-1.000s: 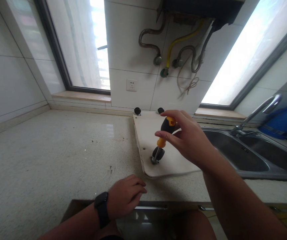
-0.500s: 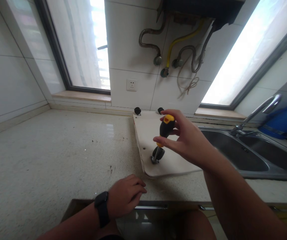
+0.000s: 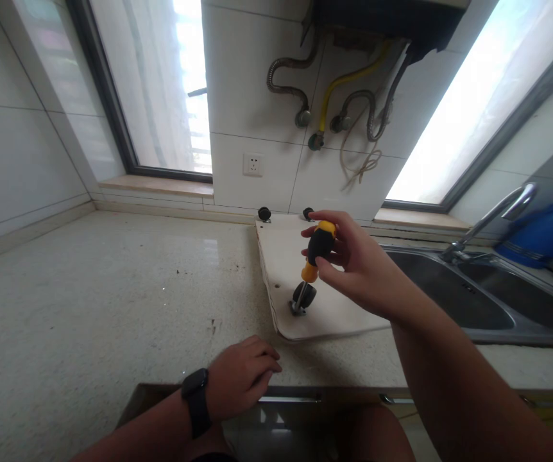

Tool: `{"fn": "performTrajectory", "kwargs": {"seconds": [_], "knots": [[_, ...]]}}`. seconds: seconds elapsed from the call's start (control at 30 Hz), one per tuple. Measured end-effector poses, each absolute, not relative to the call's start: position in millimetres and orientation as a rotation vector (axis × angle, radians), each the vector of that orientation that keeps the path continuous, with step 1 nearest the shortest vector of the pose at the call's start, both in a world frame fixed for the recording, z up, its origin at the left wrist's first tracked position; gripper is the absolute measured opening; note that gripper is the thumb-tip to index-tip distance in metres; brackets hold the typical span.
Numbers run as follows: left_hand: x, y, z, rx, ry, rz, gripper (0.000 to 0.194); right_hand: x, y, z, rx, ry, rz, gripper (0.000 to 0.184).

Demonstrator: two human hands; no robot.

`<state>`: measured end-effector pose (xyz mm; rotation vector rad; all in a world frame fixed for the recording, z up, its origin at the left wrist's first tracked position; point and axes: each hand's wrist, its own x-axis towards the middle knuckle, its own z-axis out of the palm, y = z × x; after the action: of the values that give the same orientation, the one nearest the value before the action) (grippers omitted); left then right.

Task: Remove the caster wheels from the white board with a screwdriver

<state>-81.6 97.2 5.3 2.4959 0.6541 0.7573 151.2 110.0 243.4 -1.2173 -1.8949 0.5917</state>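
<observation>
My right hand (image 3: 344,256) grips a black and yellow screwdriver (image 3: 321,247) from the side, fingers around the handle. The screwdriver leans slightly, and its metal shaft runs down to the mounting plate of a black caster wheel (image 3: 305,294). That caster sits near the front left corner of a white board (image 3: 327,321) lying on the counter. My left hand (image 3: 242,374) is closed with curled fingers at the counter's front edge, just short of the board; its palm is hidden. A black watch is on that wrist.
Two more casters, left (image 3: 264,213) and right (image 3: 308,213), stand at the board's far edge. A steel double sink (image 3: 454,289) with a faucet (image 3: 493,218) lies to the right, partly under the board. Hoses and a socket (image 3: 253,165) are on the tiled wall.
My right thumb has shifted from the screwdriver's yellow collar up to the black grip, and the handle has turned a little. My left hand and the board stay in place.
</observation>
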Motion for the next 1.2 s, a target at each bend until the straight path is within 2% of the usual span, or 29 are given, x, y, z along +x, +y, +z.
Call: {"fn": "performTrajectory", "kwargs": {"seconds": [0.23,0.37,0.5,0.73,1.03,1.2], "knots": [[-80.9,97.4,6.3,2.501,0.654,0.753,0.026,143.1,108.8,243.3,-1.411,-1.923,0.205,0.06],[-81.5,97.1,5.8,2.496,0.659,0.749,0.026,149.7,108.6,242.8,-1.303,-1.896,0.429,0.067],[-81.7,97.2,6.0,2.507,0.654,0.751,0.026,151.1,107.1,240.6,-1.168,-1.883,0.624,0.064],[-80.1,96.7,7.6,2.515,0.658,0.736,0.027,143.3,107.1,243.1,-1.361,-1.931,0.215,0.056],[-81.3,97.7,4.3,2.511,0.651,0.736,0.027,147.9,109.4,235.7,-1.169,-1.841,0.531,0.062],[-80.6,96.7,6.1,2.501,0.66,0.725,0.026,143.6,108.1,238.7,-1.331,-1.904,0.276,0.058]]}}
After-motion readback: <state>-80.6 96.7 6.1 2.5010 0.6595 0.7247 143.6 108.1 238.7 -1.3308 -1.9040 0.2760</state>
